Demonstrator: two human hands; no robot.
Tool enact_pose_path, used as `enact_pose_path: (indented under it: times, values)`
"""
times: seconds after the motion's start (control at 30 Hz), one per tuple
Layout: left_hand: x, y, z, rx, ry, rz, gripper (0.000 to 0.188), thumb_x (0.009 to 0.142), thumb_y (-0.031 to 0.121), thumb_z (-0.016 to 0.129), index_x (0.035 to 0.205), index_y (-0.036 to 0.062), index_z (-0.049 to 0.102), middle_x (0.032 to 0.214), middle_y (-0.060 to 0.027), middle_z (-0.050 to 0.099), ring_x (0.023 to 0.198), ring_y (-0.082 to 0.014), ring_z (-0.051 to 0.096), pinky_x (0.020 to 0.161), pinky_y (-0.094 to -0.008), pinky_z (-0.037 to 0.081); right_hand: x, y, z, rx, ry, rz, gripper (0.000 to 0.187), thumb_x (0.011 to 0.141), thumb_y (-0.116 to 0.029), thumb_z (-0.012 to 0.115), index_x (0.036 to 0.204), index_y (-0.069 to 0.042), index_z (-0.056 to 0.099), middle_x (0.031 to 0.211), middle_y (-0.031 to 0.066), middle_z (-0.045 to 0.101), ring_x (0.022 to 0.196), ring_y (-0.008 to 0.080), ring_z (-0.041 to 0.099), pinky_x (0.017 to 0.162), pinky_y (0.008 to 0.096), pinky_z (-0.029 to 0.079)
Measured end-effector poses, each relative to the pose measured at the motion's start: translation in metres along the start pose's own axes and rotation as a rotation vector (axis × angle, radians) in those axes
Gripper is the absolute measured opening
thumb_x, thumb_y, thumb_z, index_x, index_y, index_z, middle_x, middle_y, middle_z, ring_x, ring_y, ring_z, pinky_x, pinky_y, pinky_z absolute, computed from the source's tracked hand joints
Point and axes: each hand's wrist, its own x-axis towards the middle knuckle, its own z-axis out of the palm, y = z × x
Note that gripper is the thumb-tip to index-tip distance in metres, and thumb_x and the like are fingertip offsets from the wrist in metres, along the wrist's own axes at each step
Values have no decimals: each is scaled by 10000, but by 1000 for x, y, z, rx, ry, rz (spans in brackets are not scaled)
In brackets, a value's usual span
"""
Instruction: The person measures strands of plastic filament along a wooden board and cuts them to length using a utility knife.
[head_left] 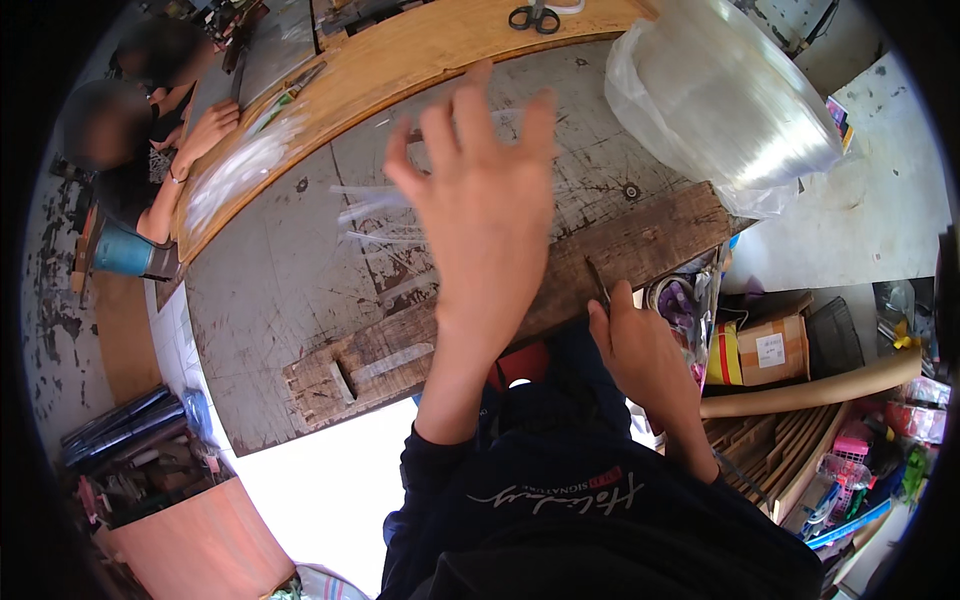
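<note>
One open hand [488,195], blade [596,278] in right [642,348]

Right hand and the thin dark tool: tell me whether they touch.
Touching. The head view shows the right hand pinching the thin dark tool, whose near end sits between thumb and forefinger.

Head-worn fisheye view from above, looking steeply down past the dark shirt [600,535], facing across the grey table [270,310], left hand [490,195] close below the lens
</note>
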Motion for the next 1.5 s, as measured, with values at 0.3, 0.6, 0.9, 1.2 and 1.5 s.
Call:
enact_pose_path:
  times: [0.3,0.6,0.9,1.2,1.5]
  values:
    - [-50,55,-13,-894,-169,166,199,704,118,670,899,80,655,832,-41,578,732,-205,562,655,-308,432,-9,25,-11,39,167,-398,278,897,-196,481,915,77,433,621,270,555,589,473,532,543,506,447]
    - [-238,-22,-56,-563,-396,24,150,705,47,671,853,56,652,540,4,515,425,-113,476,418,-246,364,27,157,-32,1045,973,-24,130,881,-170,557,951,-61,562,657,-29,486,470,12,363,388,170,268]
    - [-216,-41,-70,-447,-252,73,195,691,19,670,882,51,650,497,35,457,400,-86,429,395,-235,322,111,267,-30,1233,1148,107,390,871,-226,587,1201,-35,504,806,-9,507,604,64,418,496,202,343]
    - [-172,-22,-56,-591,-98,263,266,700,94,631,961,63,665,529,52,430,463,-45,445,432,-186,321,109,290,-47,940,1093,160,369,858,-228,594,1133,4,513,682,-6,521,524,64,451,465,220,336]
    - [-161,13,-43,-855,-386,250,370,718,93,597,1084,42,585,723,-5,531,640,-123,546,570,-250,424,36,221,-38,630,777,287,219,869,-203,573,881,11,619,631,22,588,399,35,378,379,200,265]
